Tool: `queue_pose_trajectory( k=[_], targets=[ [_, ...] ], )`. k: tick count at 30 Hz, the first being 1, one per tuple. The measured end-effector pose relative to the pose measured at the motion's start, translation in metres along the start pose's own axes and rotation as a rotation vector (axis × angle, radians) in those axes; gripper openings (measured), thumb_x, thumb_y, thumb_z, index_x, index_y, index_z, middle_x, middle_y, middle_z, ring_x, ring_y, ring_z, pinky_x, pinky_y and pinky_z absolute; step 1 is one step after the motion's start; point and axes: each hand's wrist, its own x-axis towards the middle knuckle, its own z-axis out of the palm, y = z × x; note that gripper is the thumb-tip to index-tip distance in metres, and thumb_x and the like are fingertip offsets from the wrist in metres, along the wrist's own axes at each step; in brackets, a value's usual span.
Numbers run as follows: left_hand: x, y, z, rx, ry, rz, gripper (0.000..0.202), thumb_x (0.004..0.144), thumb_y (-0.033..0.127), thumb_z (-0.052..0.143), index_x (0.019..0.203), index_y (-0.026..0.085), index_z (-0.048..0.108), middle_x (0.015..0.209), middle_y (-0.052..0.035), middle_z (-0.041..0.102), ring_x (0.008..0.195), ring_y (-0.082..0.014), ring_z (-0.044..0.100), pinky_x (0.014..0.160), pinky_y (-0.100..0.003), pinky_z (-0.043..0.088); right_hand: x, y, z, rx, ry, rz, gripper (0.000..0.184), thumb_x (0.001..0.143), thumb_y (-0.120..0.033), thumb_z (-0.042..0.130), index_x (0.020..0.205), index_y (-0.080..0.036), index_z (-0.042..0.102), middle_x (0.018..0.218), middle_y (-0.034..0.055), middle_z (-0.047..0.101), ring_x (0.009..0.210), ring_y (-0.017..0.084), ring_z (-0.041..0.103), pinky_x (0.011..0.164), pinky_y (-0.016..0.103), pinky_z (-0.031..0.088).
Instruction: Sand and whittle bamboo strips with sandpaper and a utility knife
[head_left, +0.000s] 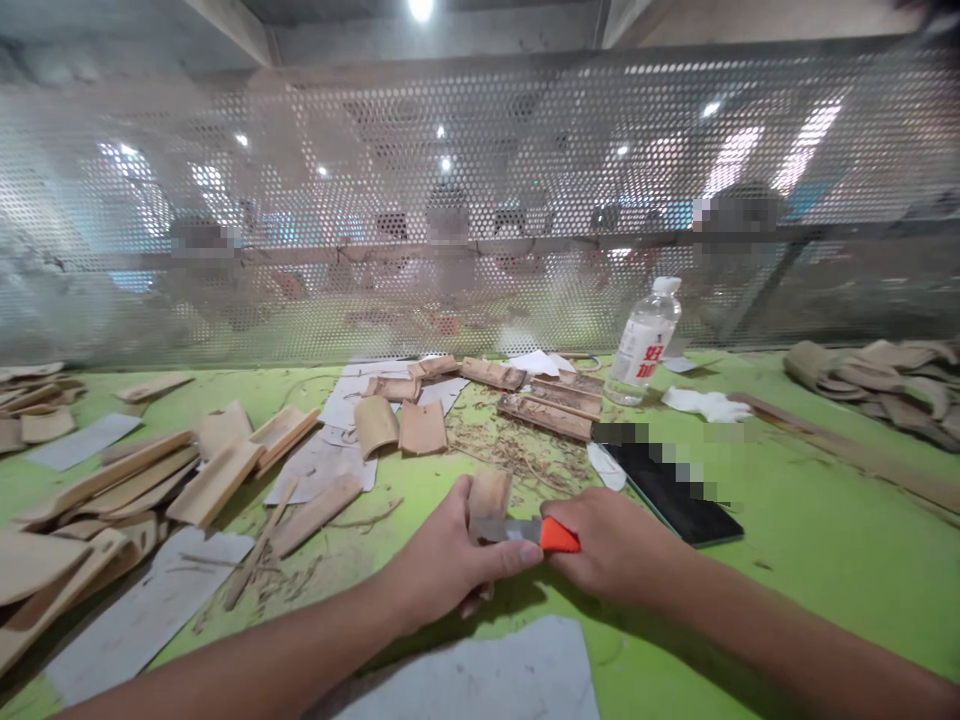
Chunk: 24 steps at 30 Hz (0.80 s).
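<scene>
My left hand (442,565) is closed around a short curved piece of bamboo (491,492), holding it upright over the green table (810,520). My right hand (611,545) grips a knife with an orange handle (559,537); its metal blade (502,530) lies across the bamboo piece, with my left thumb resting near the blade. Both hands meet at the table's near middle.
Split bamboo pieces (217,480) lie scattered at left and centre, with shavings (517,450) behind my hands. A plastic bottle (645,342), a white glove (705,404) and a dark phone (675,490) sit to the right. Grey sheets (150,610) lie near me. A perforated metal screen (480,200) closes the back.
</scene>
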Motion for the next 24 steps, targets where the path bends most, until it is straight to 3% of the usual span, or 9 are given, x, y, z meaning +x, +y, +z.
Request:
queue_pose_trajectory(
  k=[13, 24],
  targets=[
    [-0.003, 0.003, 0.0, 0.04, -0.038, -0.045, 0.088, 0.075, 0.057, 0.087, 0.134, 0.022, 0.032, 0.06, 0.0117, 0.052, 0.042, -0.0085, 0.041, 0.034, -0.017, 0.029, 0.0, 0.003, -0.002, -0.061, -0.029, -0.029, 0.014, 0.079, -0.024, 0.061, 0.066, -0.02, 0.062, 0.059, 0.0028, 0.059, 0.055, 0.015, 0.044, 0.053, 0.03, 0.019],
    [-0.004, 0.005, 0.005, 0.192, 0.092, -0.006, 0.057, 0.084, 0.059, 0.076, 0.11, 0.022, 0.041, 0.057, 0.0123, 0.049, 0.04, -0.0086, 0.044, 0.036, -0.018, 0.034, -0.001, -0.009, -0.004, -0.126, -0.025, 0.073, 0.015, 0.087, -0.025, 0.054, 0.076, -0.019, 0.061, 0.071, 0.005, 0.067, 0.061, 0.017, 0.049, 0.057, 0.03, 0.017]
  ],
)
